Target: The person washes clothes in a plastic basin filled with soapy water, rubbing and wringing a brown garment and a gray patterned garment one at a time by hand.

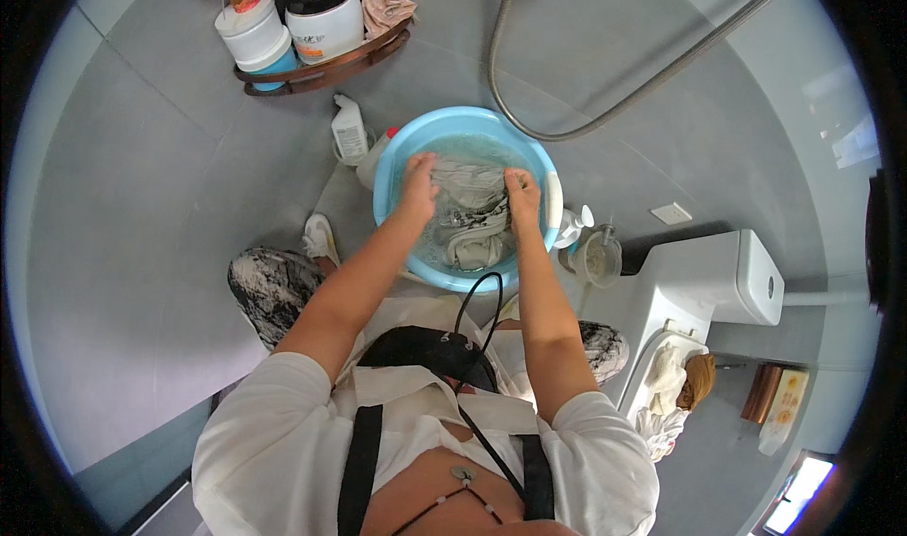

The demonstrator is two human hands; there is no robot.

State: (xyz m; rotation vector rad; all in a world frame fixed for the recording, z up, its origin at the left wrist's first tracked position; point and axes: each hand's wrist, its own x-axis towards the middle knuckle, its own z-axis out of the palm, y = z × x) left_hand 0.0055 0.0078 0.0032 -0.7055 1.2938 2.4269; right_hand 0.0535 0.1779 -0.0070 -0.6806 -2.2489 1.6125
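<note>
A light grey garment with dark marbled patches point(470, 188) lies soaking in water inside a round light-blue basin point(390, 137). Over its left side is my left hand point(419, 187), thumb and fingers apart; I cannot see cloth gripped in it. My right hand point(522, 194) pinches the garment's upper right edge between thumb and fingers, close to the basin's right wall. Part of the cloth is bunched toward the near side of the basin. Suds and cloudy water surround the fabric.
Bottles, among them a white one point(350, 128), stand left of the basin; a pump bottle point(573, 226) and clear container point(599, 257) stand right. A metal shower hose point(605, 120) loops above. A corner shelf point(326, 71) holds tubs. Clothes point(666, 385) lie on the toilet point(704, 276).
</note>
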